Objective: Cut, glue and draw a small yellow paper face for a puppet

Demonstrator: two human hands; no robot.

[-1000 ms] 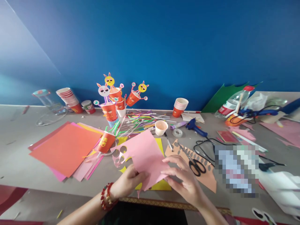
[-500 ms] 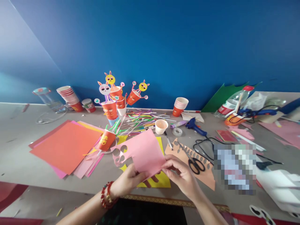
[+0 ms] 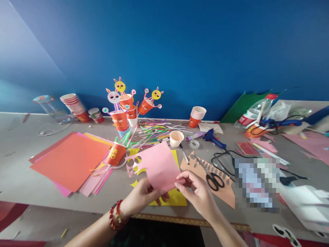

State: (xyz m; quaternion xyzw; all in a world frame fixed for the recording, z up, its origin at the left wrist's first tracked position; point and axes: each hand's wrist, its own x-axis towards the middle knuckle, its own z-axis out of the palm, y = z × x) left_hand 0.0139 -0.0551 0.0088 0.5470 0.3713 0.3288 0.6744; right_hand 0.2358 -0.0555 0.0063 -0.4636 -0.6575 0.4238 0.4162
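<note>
Between my two hands is a sheet of pink paper (image 3: 163,163) with round holes cut along its left part. My left hand (image 3: 141,195), with red beads at the wrist, pinches the sheet's lower left edge. The fingers of my right hand (image 3: 192,190) are closed on its lower right corner, where the edge looks folded over. Under the pink sheet lies yellow paper (image 3: 180,197). To the right, black-handled scissors (image 3: 215,181) rest on a peach sheet (image 3: 226,195) with many small holes punched in it.
Coloured paper sheets (image 3: 72,161) are stacked at left beside a tipped red cup (image 3: 116,153). Cup figures with rabbit faces (image 3: 119,120), pipe cleaners (image 3: 156,128) and a small tub (image 3: 177,139) stand behind. A blue glue gun (image 3: 213,139) trails a black cord at right.
My right fingers have shifted slightly on the pink sheet, and its near edge now looks more folded over. The sheet's holed left part has moved a little to the right.
</note>
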